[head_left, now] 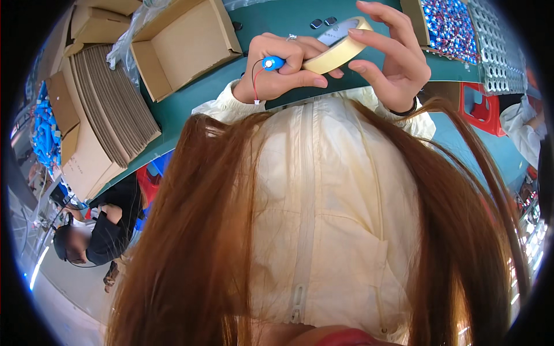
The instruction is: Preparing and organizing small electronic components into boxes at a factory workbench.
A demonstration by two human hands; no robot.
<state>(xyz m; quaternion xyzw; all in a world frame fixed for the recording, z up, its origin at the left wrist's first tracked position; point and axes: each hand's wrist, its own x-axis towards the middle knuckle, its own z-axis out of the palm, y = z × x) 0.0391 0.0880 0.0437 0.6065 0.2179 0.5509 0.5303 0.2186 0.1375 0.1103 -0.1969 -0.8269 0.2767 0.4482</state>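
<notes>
My left hand (283,66) is closed around a small blue cylindrical battery (273,63), whose red and black wires hang down to a small white connector (257,102). Fingers of the same hand pass through a roll of pale yellow masking tape (337,56), which is tilted in front of me. At the roll's right side is my right hand (398,60), its fingers spread and curved. One of its fingertips touches the roll's upper edge, while the thumb appears apart from it.
An open cardboard box (184,49) lies on the green table (277,20), beside stacked cardboard dividers (109,98). Blue batteries (447,29) fill a box at the far right, next to a metal rack with holes (493,52). A person (107,225) sits at the left; a red stool (482,109) stands right.
</notes>
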